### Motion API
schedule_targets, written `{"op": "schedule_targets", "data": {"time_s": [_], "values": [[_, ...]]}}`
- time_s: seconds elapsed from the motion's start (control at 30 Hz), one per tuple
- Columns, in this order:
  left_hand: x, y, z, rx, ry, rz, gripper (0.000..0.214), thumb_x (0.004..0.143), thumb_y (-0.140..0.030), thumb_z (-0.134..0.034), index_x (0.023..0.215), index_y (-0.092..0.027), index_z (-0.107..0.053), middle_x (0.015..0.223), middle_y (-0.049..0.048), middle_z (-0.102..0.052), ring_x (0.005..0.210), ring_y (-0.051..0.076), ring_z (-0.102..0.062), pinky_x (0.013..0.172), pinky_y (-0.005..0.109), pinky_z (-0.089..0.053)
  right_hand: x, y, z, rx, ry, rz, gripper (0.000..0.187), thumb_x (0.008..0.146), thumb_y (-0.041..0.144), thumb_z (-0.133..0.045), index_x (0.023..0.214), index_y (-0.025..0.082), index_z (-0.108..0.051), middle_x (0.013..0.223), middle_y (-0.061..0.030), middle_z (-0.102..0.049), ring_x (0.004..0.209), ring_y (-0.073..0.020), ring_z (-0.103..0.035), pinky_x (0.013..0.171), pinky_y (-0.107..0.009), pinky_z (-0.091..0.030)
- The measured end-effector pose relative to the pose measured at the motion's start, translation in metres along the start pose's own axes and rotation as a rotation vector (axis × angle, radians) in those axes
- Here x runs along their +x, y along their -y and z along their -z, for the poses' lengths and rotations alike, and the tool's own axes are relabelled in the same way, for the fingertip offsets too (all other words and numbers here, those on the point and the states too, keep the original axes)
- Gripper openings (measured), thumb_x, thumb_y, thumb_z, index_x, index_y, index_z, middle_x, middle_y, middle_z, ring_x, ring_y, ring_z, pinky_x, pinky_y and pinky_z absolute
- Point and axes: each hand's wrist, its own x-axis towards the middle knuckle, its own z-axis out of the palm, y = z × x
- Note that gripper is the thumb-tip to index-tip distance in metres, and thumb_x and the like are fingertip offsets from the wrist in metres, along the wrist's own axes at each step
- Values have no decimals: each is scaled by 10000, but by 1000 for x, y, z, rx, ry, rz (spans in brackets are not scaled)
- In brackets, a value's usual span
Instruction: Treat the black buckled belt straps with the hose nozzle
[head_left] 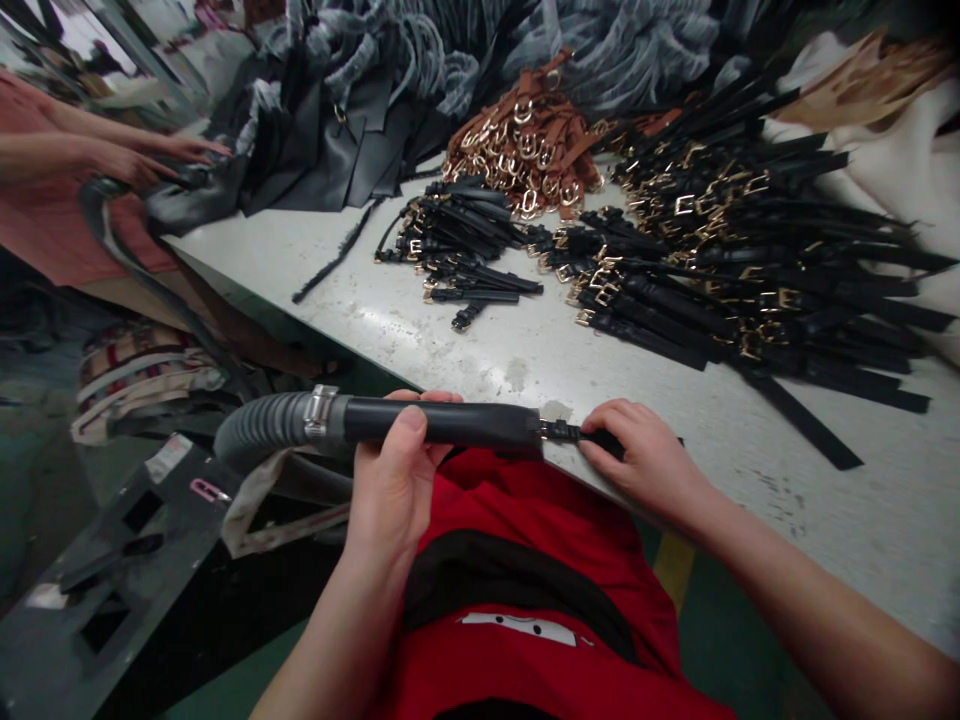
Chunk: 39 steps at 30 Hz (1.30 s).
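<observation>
My left hand [394, 470] is wrapped round a black tube nozzle [465, 423] joined by a metal clamp [321, 412] to a grey ribbed hose [259, 425]. The nozzle lies level along the near edge of the white table [510, 350]. At its tip my right hand [645, 460] pinches a short black strap [574, 433] against the table edge. Part of the strap is hidden under my fingers.
Heaps of black straps with gold buckles [750, 260] and a smaller black pile [457, 240] cover the table's middle and right, with brown buckled straps [532, 140] behind. Dark leather pieces [330, 130] lie at the back left, where another person's hands [142, 160] work. A metal stand [112, 560] stands lower left.
</observation>
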Motion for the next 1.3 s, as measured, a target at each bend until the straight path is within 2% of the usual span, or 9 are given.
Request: {"op": "schedule_targets", "data": {"time_s": [0.17, 0.47, 0.57, 0.67, 0.77, 0.87, 1.07, 1.23, 1.3], "values": [[5, 18, -13, 12, 15, 35, 311, 628, -306, -794, 844, -192, -599, 811, 22, -721, 807, 192, -687, 745, 341, -551, -1, -1, 1, 3, 14, -10, 114, 855, 278, -521, 829, 191, -588, 851, -72, -616, 827, -218, -552, 742, -356, -418], [7, 20, -20, 13, 25, 74, 331, 622, -318, -794, 852, -186, -595, 821, 28, -716, 820, 201, -688, 771, 353, -538, -1, -1, 0, 5, 6, -12, 131, 855, 284, -512, 820, 195, -602, 841, -71, -620, 814, -219, -553, 728, -360, -417], [12, 14, -14, 32, 2, 56, 333, 624, -336, -790, 848, -183, -597, 817, 29, -721, 803, 198, -691, 768, 354, -540, -1, -2, -2, 6, -4, -10, 135, 855, 285, -512, 825, 194, -607, 847, -72, -625, 816, -219, -557, 730, -360, -420], [16, -3, 0, 47, -59, -51, 327, 634, -325, -787, 867, -194, -598, 823, 24, -730, 826, 191, -692, 761, 333, -544, -2, 0, -2, 12, -22, -5, 136, 853, 294, -518, 838, 192, -607, 851, -70, -630, 819, -219, -560, 741, -360, -423], [10, -17, 6, 58, -51, -106, 312, 642, -314, -783, 876, -200, -612, 825, 20, -732, 834, 195, -696, 765, 339, -551, -5, 0, 1, 20, -76, -9, 164, 855, 294, -508, 906, 181, -615, 908, -83, -639, 868, -225, -569, 777, -366, -424], [0, -12, -4, 67, 31, -84, 308, 642, -307, -786, 877, -203, -617, 819, 19, -730, 827, 199, -697, 753, 341, -556, -10, -3, 6, -45, -112, -49, 207, 873, 260, -455, 941, 173, -630, 953, -95, -643, 898, -237, -568, 792, -379, -412], [-4, 27, -37, 193, 195, -55, 279, 659, -326, -780, 840, -194, -615, 846, 28, -722, 847, 197, -680, 838, 369, -521, -13, -12, 6, -119, -29, -122, 208, 859, 232, -450, 897, 172, -646, 867, -91, -631, 830, -239, -551, 728, -367, -389], [-4, 29, -44, 243, 147, -73, 292, 655, -344, -780, 849, -203, -615, 845, 28, -717, 846, 215, -679, 830, 388, -521, -12, -12, 5, -101, -31, -98, 218, 876, 252, -437, 889, 184, -644, 864, -90, -634, 828, -239, -546, 705, -361, -370], [-5, 29, -47, 271, 167, -83, 286, 660, -350, -775, 844, -200, -616, 851, 31, -715, 843, 212, -678, 831, 381, -520, -12, -11, 5, -112, -48, -94, 207, 864, 238, -445, 887, 186, -644, 859, -92, -634, 818, -239, -545, 693, -360, -363]]}}
